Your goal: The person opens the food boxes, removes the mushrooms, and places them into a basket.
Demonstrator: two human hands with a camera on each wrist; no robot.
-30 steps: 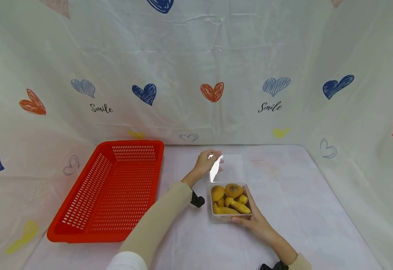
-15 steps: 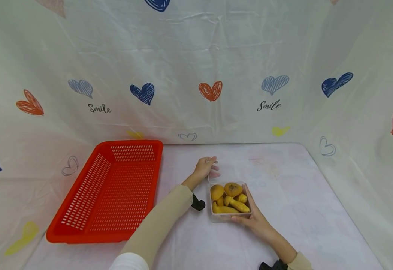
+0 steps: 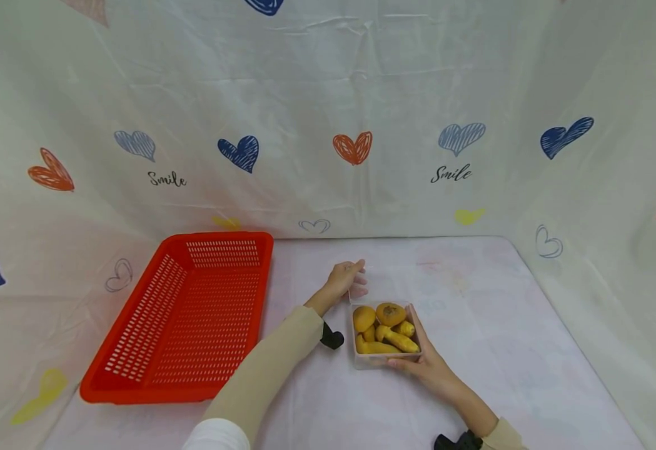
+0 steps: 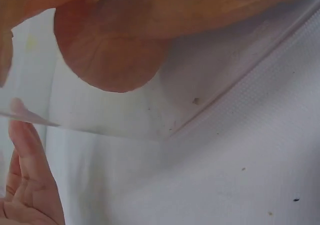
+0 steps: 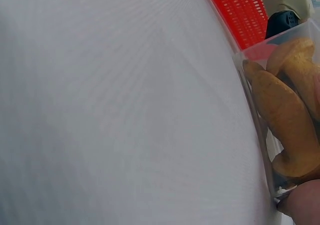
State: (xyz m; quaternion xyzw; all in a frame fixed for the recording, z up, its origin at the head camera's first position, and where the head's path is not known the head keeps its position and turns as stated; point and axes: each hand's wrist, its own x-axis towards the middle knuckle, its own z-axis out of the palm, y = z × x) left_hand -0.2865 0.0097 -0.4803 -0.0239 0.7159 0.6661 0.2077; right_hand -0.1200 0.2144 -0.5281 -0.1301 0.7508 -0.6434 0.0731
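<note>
A clear plastic box [image 3: 379, 362] holds several yellow-brown mushrooms [image 3: 398, 340], some with round caps. Its transparent hinged lid [image 3: 384, 284] stands folded back behind the box and is hard to make out. My left hand [image 3: 341, 280] pinches the lid's left edge between thumb and fingers, some fingers showing through the plastic. My right hand [image 3: 426, 369] grips the box at its front right corner, thumb along the front and fingers up the right side. The right wrist view catches the thumb [image 5: 302, 202] at the box corner beside the mushrooms [image 5: 287, 120].
To the left stands a red perforated plastic basket [image 3: 192, 319], with the left sleeve [image 3: 271, 369] passing by its right front corner. A white cloth [image 3: 502, 350] covers the table. Behind hangs a white curtain [image 3: 305, 94] printed with hearts.
The left hand has moved slightly down and left along with the lid edge, and a bright reflection on the lid has gone. The right hand and box stay nearly still.
</note>
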